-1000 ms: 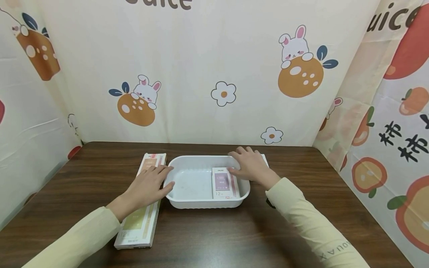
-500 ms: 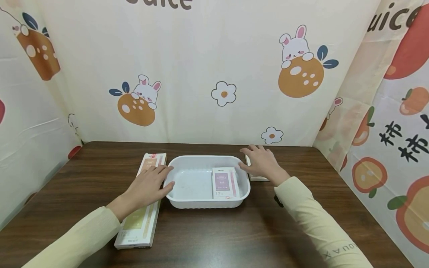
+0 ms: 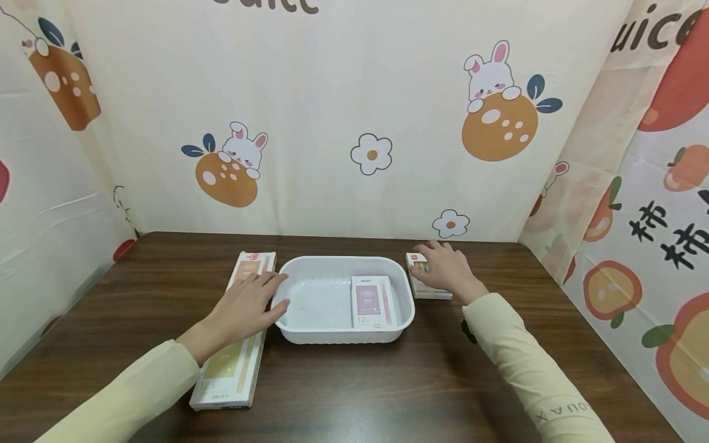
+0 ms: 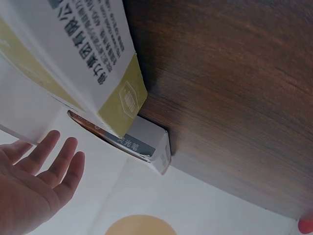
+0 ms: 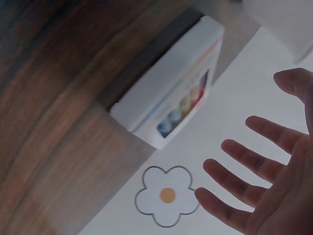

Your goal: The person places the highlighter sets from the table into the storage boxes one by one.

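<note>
A white plastic basin [image 3: 316, 336] stands mid-table with a white box with a purple label [image 3: 367, 301] in its right half. At the basin's left rim is my left hand [image 3: 242, 303], fingers spread, over white boxes lined up on the table. The near box has an olive-green label [image 3: 224, 364]; the far one [image 4: 142, 139] has a dark band with Chinese print. My right hand [image 3: 443, 268] is spread over a small white box [image 3: 433, 293] right of the basin. In the right wrist view this box [image 5: 168, 83] shows a colourful window, apart from the straight fingers [image 5: 238, 183].
A dark wooden table [image 3: 343, 394] carries everything. Printed cloth [image 3: 310, 92] hangs along its back edge, with more cloth [image 3: 620, 289] at the right side and the left side [image 3: 50, 234].
My right hand has moved from above the basin's right side rightward, over the small white box, now more in sight. The left hand stays at the rim.
</note>
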`<action>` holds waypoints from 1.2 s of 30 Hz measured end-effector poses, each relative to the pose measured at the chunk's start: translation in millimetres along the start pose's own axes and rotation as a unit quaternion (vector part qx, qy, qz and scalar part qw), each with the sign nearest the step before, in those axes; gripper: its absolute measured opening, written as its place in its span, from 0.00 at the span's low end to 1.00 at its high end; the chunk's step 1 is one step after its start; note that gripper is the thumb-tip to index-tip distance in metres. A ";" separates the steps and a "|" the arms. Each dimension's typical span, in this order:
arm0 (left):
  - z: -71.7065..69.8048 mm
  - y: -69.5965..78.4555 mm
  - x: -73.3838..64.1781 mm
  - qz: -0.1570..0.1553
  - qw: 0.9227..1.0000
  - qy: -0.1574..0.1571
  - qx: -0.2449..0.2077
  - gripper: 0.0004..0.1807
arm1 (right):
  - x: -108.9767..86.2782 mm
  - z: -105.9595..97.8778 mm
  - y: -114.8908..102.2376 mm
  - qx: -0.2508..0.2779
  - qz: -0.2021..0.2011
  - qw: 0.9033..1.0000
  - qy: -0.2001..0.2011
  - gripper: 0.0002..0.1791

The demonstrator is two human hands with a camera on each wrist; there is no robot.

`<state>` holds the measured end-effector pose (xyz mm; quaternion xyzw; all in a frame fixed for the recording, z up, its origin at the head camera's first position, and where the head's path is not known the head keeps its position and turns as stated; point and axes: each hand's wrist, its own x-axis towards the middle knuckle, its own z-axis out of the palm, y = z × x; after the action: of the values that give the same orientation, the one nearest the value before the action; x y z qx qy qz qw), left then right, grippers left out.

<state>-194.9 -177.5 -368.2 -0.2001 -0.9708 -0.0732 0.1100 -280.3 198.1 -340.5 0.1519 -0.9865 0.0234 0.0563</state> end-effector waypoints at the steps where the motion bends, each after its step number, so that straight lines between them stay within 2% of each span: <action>1: -0.1 0.0 0.1 0.000 1.000 0.001 0.001 0.28 | 0.0 0.8 0.7 0.002 0.003 1.000 -0.002 0.28; 9: 0.2 0.0 0.0 0.000 1.000 0.001 0.000 0.29 | 0.8 12.8 7.8 -0.004 0.021 1.000 -0.019 0.32; 20: 0.2 0.1 -0.3 0.002 1.000 0.000 -0.002 0.29 | 3.4 30.8 15.7 0.005 0.031 0.999 -0.020 0.34; 36: 0.0 0.2 0.1 -0.001 1.000 -0.001 -0.004 0.29 | 7.3 44.1 19.6 0.037 0.040 0.998 -0.032 0.35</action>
<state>-195.0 -177.2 -368.2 -0.1994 -0.9709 -0.0765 0.1081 -297.7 211.8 -384.0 0.1145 -0.9916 0.0575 0.0181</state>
